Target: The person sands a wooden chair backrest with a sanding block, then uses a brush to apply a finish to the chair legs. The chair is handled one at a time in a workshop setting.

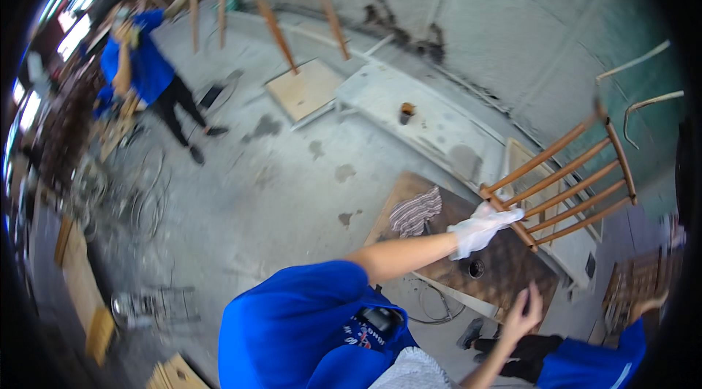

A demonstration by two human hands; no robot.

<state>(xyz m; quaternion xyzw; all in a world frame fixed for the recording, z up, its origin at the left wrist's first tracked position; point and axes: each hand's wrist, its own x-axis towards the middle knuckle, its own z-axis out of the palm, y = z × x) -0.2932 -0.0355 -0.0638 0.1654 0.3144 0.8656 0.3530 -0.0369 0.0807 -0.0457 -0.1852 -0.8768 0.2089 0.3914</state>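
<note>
My left hand (484, 228), in a white glove, is closed round the rail of a brown wooden slatted frame (578, 177) that looks like a chair back. The frame is tilted, with several spindles running off to the right. Below it, my bare right hand (523, 311) is empty, its fingers and thumb apart. Beneath the gloved hand is a brown stained board (504, 272). On this board lie a crumpled striped cloth (415, 212) and a small dark round container (476, 267).
A long pale bench (380, 93) carries a small dark cup (406, 112). Another person (146, 60) in blue stands far left; a second one (585, 363) is at the lower right. Cables (150, 199) lie on the left floor. Wooden legs (270, 20) rise beyond the bench.
</note>
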